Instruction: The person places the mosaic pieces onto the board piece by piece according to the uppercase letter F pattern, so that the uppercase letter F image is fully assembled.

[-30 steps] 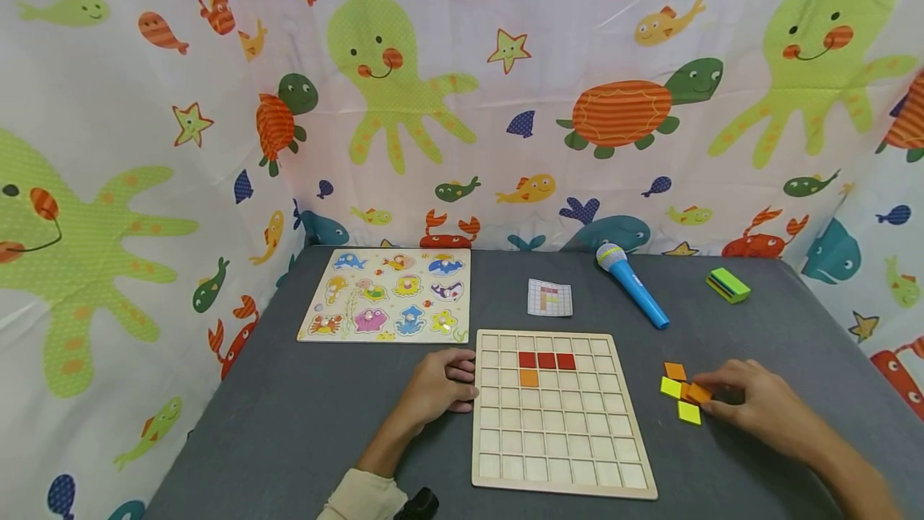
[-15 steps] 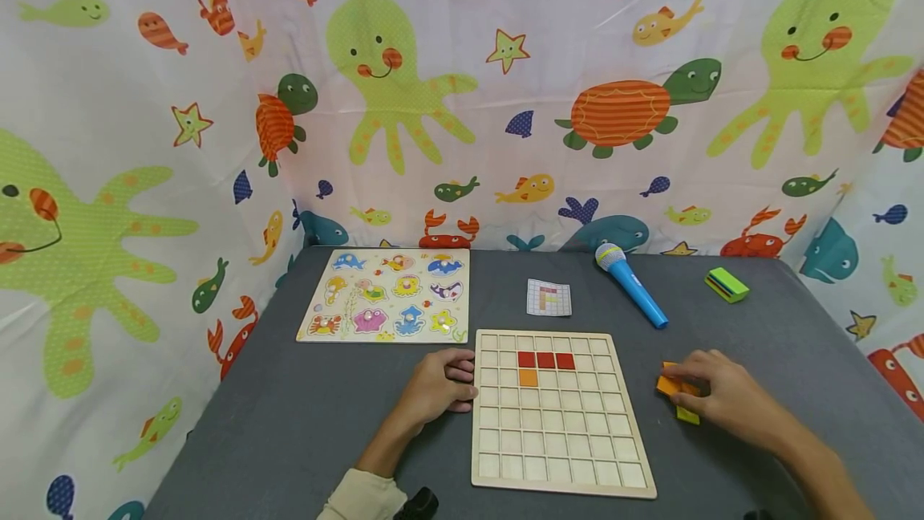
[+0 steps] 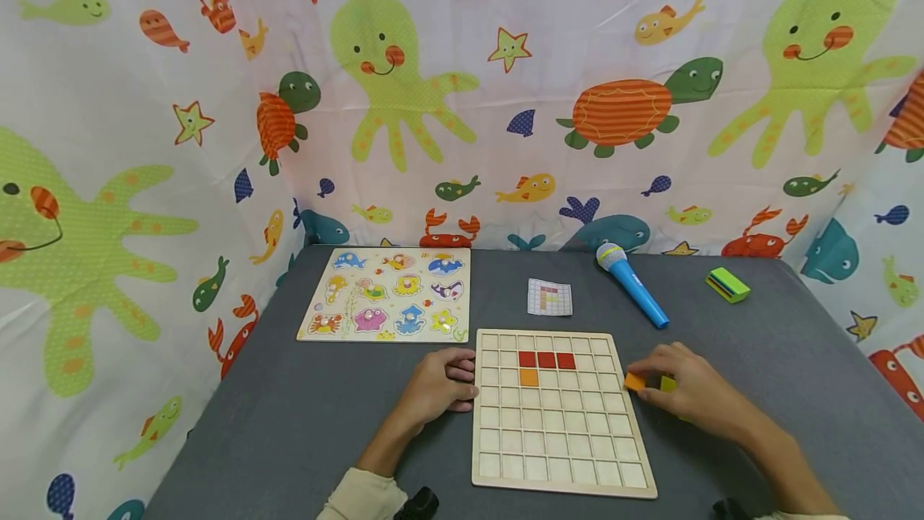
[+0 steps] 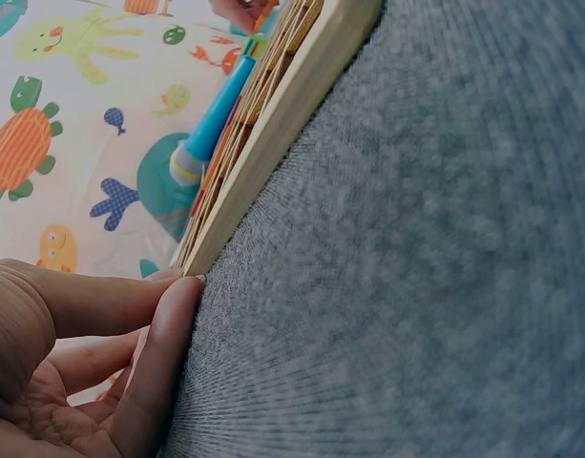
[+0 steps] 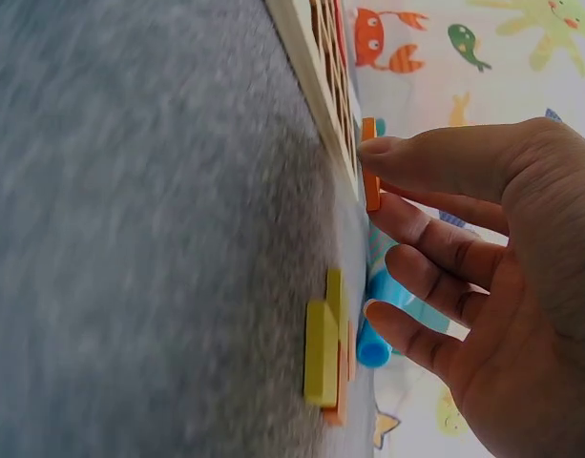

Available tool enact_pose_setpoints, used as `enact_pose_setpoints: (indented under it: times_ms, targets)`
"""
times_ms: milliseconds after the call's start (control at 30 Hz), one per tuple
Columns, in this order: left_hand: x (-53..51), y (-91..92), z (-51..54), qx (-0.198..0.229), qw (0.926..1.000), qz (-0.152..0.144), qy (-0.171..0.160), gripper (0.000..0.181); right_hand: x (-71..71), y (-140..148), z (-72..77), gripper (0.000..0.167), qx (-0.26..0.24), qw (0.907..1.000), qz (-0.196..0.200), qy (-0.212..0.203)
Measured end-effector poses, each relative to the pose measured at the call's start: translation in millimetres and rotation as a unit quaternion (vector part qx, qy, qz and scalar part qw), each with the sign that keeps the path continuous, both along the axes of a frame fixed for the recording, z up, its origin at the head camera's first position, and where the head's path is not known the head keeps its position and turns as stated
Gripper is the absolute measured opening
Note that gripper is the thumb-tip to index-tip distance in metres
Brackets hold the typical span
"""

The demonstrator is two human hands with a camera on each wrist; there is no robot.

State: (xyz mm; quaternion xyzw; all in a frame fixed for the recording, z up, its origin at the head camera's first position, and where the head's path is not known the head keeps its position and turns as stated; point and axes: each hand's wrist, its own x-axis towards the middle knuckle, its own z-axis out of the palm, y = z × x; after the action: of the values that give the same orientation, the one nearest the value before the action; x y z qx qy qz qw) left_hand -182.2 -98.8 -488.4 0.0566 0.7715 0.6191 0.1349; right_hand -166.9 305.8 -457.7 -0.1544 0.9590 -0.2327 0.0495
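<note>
A wooden grid board (image 3: 550, 444) lies on the grey table, with a row of red tiles (image 3: 546, 360) and one orange tile (image 3: 528, 377) in its cells. My left hand (image 3: 436, 382) holds the board's left edge; the left wrist view shows thumb and index finger meeting at that edge. Just off the board's right edge, my right hand (image 3: 693, 392) pinches a loose orange tile (image 5: 371, 181) between thumb and index finger. Yellow tiles (image 5: 321, 353) lie on the table below this hand, over an orange one, and are mostly hidden by it in the head view.
Behind the board lies a small patterned grid card (image 3: 549, 298). A blue toy microphone (image 3: 635, 287) and a green block-like stack (image 3: 727, 285) sit at the back right. A sea-animal puzzle board (image 3: 386, 295) lies at the back left. A printed curtain (image 3: 447, 127) encloses the table.
My right hand has picked an orange tile from the loose pile and carried it left to the board's right edge. My left hand has stayed at the board.
</note>
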Motion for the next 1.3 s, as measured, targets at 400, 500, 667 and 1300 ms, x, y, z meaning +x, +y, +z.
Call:
enact_pose_setpoints:
  times_ms: [400, 500, 667, 1300]
  targets:
    - [0.1, 0.9, 2.2, 0.001, 1.0, -0.001, -0.003, 0.056, -6.9, -28.3, 3.5, 0.032, 0.0, 0.9997, 0.023, -0.009]
    - [-0.2, 1.1, 2.6, -0.001, 1.0, 0.001, -0.003, 0.056, -7.9, -34.9, 5.1, 0.032, 0.001, 0.9995, 0.024, -0.019]
    - [-0.5, 1.5, 3.4, -0.002, 1.0, 0.001, -0.004, 0.057, -9.6, -42.7, 7.5, 0.029, -0.025, 0.9981, 0.055, -0.015]
    - [-1.2, 0.7, 4.7, 0.004, 0.9999, 0.001, -0.01, 0.056, -13.9, -70.3, 5.2, 0.024, -0.022, 0.9945, 0.102, 0.015]
